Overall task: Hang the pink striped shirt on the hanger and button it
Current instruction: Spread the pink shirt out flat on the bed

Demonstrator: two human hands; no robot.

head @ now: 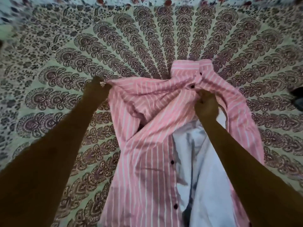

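The pink striped shirt (147, 153) lies collar-away on a patterned bedsheet, its front open below the chest and showing its pale lining (205, 169). Dark buttons run down the left placket (172, 162). My left hand (96, 86) pinches the shirt's left shoulder edge and pulls it outward. My right hand (207, 105) reaches inside the open front just under the collar (185, 68) and grips fabric there. No hanger shows; whether one sits inside the shirt is hidden.
The bedsheet (65, 63) with a dark mandala print covers the whole surface around the shirt. A dark object (297, 97) lies at the right edge of the view.
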